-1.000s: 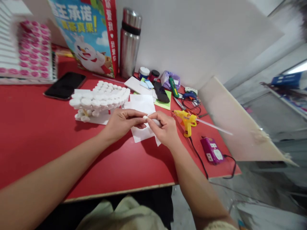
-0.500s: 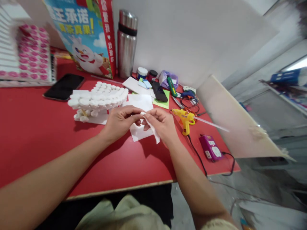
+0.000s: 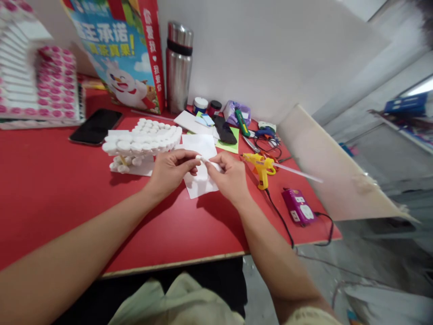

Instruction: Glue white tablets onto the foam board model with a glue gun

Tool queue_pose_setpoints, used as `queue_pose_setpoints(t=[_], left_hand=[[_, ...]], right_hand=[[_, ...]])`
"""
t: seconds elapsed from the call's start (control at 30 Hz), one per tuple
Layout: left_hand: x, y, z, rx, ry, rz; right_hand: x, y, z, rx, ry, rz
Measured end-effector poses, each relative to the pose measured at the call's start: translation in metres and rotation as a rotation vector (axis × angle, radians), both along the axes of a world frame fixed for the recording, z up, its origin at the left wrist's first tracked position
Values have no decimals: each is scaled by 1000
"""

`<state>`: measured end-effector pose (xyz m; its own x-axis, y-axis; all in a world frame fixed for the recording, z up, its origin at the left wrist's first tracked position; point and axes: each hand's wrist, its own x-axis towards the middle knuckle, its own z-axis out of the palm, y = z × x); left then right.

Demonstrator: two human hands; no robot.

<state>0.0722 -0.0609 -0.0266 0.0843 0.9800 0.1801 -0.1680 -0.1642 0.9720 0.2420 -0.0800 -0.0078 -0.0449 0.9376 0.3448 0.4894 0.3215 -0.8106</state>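
Over the white paper (image 3: pixel 196 188), my two hands meet at a small, soft-looking white strip (image 3: pixel 203 159); whether it is tissue or clay I cannot tell. The fingertips of my left hand (image 3: pixel 170 172) are closed on its left end, which looks rounded. My right hand (image 3: pixel 232 178) pinches the strip between thumb and fingers, covering part of it. Left of my hands stands a small white model (image 3: pixel 144 143), its curved top covered in rounded white pieces above a white base.
To the right lie a yellow glue gun (image 3: pixel 260 168) with a clear stick and a purple power box (image 3: pixel 298 206). Behind are a steel flask (image 3: pixel 179 67), jars, a green cutter (image 3: pixel 241 122) and a printed bag (image 3: pixel 118 58). A phone (image 3: pixel 96 126) lies left.
The strip's loose tail, which hung below my right hand, now lies up along the right fingers. My hands stay nearly in place. The view has shifted slightly.
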Motion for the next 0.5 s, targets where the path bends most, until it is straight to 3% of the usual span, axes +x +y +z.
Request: queue_pose_setpoints(t=[0.1, 0.2, 0.27, 0.43, 0.5], left_hand=[[1, -2, 0, 15, 0, 31], [0, -3, 2, 35, 14, 47], [-2, -3, 4, 35, 16, 41], [-6, 1, 5, 41, 57, 52], [-7, 1, 6, 71, 76, 69]], right_hand=[[-7, -8, 0, 232, -240, -22], [-9, -10, 1, 177, -169, 14], [-7, -6, 3, -11, 18, 76], [4, 10, 11, -723, 656, 318], [6, 13, 13, -905, 824, 441]])
